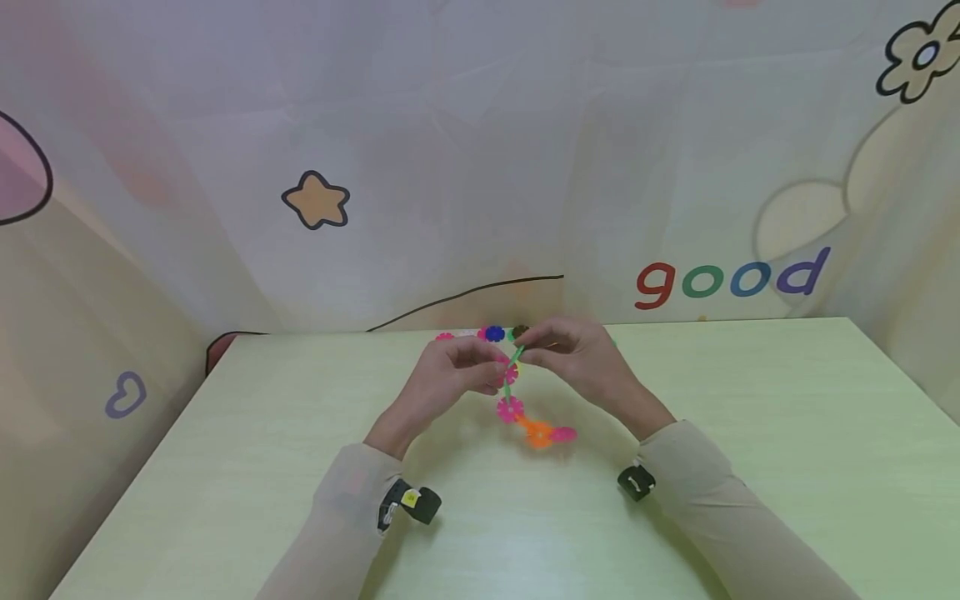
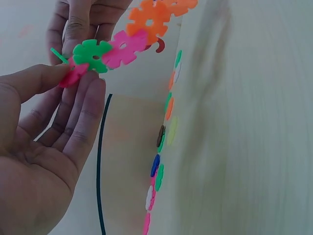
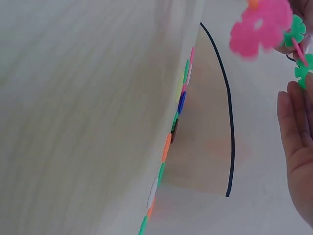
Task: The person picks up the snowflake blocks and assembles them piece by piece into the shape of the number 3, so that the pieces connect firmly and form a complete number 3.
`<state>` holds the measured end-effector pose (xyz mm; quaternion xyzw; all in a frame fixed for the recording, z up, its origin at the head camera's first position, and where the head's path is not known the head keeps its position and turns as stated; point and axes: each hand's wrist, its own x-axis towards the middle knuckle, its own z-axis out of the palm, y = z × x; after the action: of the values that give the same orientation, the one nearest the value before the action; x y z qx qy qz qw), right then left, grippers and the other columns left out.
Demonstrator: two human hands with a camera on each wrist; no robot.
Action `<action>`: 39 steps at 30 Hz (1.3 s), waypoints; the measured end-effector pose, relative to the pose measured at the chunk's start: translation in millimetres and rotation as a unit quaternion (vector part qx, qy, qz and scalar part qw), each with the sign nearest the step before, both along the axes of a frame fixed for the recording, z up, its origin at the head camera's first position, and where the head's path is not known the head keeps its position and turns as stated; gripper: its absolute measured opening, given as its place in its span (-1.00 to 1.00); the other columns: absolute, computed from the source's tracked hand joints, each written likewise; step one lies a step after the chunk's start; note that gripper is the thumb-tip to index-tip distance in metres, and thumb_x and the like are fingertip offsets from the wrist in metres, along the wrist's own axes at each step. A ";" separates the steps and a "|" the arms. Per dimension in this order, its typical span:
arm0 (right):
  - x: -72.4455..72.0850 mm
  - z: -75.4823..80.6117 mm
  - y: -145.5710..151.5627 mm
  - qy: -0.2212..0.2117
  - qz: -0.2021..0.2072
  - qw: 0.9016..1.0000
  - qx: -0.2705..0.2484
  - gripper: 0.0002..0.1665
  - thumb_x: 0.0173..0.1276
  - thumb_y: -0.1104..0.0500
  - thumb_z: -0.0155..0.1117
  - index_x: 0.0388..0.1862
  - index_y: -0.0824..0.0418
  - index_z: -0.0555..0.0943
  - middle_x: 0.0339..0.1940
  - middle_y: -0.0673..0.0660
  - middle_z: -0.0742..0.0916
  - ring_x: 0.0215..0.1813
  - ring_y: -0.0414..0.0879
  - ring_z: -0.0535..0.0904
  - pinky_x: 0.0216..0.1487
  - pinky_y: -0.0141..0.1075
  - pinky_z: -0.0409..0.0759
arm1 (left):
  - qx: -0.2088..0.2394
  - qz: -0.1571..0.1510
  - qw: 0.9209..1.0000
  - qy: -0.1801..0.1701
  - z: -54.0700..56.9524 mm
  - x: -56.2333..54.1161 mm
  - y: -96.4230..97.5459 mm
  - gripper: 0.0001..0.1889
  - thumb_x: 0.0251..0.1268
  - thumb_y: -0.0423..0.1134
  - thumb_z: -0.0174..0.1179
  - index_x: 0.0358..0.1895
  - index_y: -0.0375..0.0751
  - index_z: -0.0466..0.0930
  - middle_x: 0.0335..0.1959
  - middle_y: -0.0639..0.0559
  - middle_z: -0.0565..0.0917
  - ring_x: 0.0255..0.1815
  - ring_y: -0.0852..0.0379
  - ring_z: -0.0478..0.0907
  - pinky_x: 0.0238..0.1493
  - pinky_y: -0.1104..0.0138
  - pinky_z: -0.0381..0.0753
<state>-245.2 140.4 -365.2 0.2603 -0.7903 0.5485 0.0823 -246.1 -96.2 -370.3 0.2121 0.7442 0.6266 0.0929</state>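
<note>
Flower-shaped slotted plastic discs are linked into a hanging chain. My left hand (image 1: pixel 461 367) pinches a pink disc (image 2: pixel 73 77) at the chain's upper end between thumb and fingers. Below it hang a green disc (image 2: pixel 93 56), another pink disc (image 2: pixel 125 49), an orange disc (image 1: pixel 538 433) and a pink end disc (image 1: pixel 563 434). My right hand (image 1: pixel 573 354) holds a separate-looking green disc (image 3: pixel 304 71) by its edge, right against the held pink one. In the left wrist view that green disc is seen edge-on, partly behind my left thumb.
Several loose discs lie in a row along the table's far edge, among them a blue disc (image 1: pixel 494 333) and a brown disc (image 1: pixel 520 332). Behind the pale table (image 1: pixel 225 467) hangs a printed cloth (image 1: pixel 465 167).
</note>
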 end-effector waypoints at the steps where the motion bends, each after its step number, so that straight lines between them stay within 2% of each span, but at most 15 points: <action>1: -0.1 0.1 -0.4 0.001 0.002 1.000 0.000 -0.80 0.35 0.40 0.52 -0.06 0.28 0.80 -0.12 0.09 0.82 -0.04 0.00 0.79 0.06 -0.25 0.76 | -0.006 0.001 1.000 -0.001 -0.2 -0.4 -0.3 -0.83 0.46 -0.32 0.37 0.01 -0.29 0.76 -0.16 -0.15 0.81 -0.06 -0.33 0.75 0.09 0.00 0.77; 6: -0.7 0.6 -1.1 0.008 0.007 1.000 0.016 -0.76 0.36 0.40 0.51 0.00 0.29 0.79 -0.08 0.10 0.82 -0.02 0.00 0.79 0.07 -0.23 0.76 | -0.025 0.003 1.000 -0.002 -0.5 -2.0 -1.3 -0.84 0.49 -0.30 0.35 0.00 -0.29 0.76 -0.18 -0.11 0.81 -0.07 -0.32 0.76 0.06 0.08 0.78; 9: -0.9 1.5 -0.2 0.006 0.003 1.000 0.030 -0.75 0.38 0.38 0.50 0.02 0.28 0.79 -0.07 0.09 0.82 0.00 0.00 0.79 0.09 -0.20 0.76 | -0.023 0.009 1.000 0.000 -0.4 -1.3 -2.6 -0.84 0.49 -0.28 0.35 -0.01 -0.29 0.76 -0.19 -0.11 0.81 -0.07 -0.32 0.75 0.06 0.06 0.78; 15: -7.1 3.7 5.7 -0.013 -0.032 0.998 0.052 -0.75 0.43 0.31 0.49 0.06 0.28 0.77 -0.05 0.08 0.82 0.04 0.03 0.78 0.12 -0.11 0.76 | -0.016 0.031 0.999 0.007 -1.9 -2.4 -9.1 -0.82 0.50 -0.25 0.36 -0.01 -0.28 0.76 -0.16 -0.11 0.81 -0.02 -0.38 0.74 0.08 0.03 0.77; 24: -42.7 9.9 6.3 -0.034 -0.062 0.993 0.099 -0.73 0.50 0.23 0.44 0.11 0.29 0.75 -0.03 0.12 0.82 0.05 0.09 0.73 0.09 0.00 0.74 | -0.042 0.069 0.997 0.011 1.1 -9.0 -22.7 -0.76 0.56 -0.21 0.31 0.06 -0.34 0.73 -0.10 -0.12 0.79 -0.03 -0.31 0.77 0.21 0.05 0.70; 29: -65.0 3.8 -4.9 -0.054 -0.048 0.990 0.120 -0.71 0.51 0.29 0.40 0.15 0.34 0.72 0.01 0.20 0.81 0.07 0.13 0.75 0.14 -0.03 0.72 | -0.038 0.083 0.996 0.012 2.5 -11.8 -33.6 -0.75 0.57 -0.20 0.29 0.06 -0.33 0.73 -0.11 -0.12 0.78 -0.04 -0.34 0.77 0.34 -0.05 0.59; 34: -82.5 -1.6 -17.3 -0.082 -0.025 0.989 0.117 -0.68 0.51 0.31 0.40 0.18 0.38 0.71 0.03 0.24 0.81 0.08 0.17 0.75 0.16 -0.04 0.73 | -0.012 0.083 0.996 0.010 1.8 -16.4 -40.7 -0.78 0.56 -0.27 0.28 0.03 -0.37 0.73 -0.11 -0.15 0.77 -0.03 -0.41 0.75 0.24 0.06 0.68; 39: -97.1 -7.7 -30.7 -0.094 -0.012 0.983 0.155 -0.64 0.49 0.34 0.40 0.22 0.40 0.70 0.09 0.26 0.79 0.15 0.14 0.72 0.23 -0.08 0.69 | 0.000 0.083 0.997 0.005 0.1 -18.3 -44.5 -0.78 0.55 -0.27 0.30 0.02 -0.39 0.72 -0.13 -0.14 0.77 -0.05 -0.41 0.75 0.17 0.14 0.73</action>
<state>-342.2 109.7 -372.9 0.2081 -0.8728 0.4407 -0.0268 -264.4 -140.7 -370.2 0.1527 0.7596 0.6312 0.0365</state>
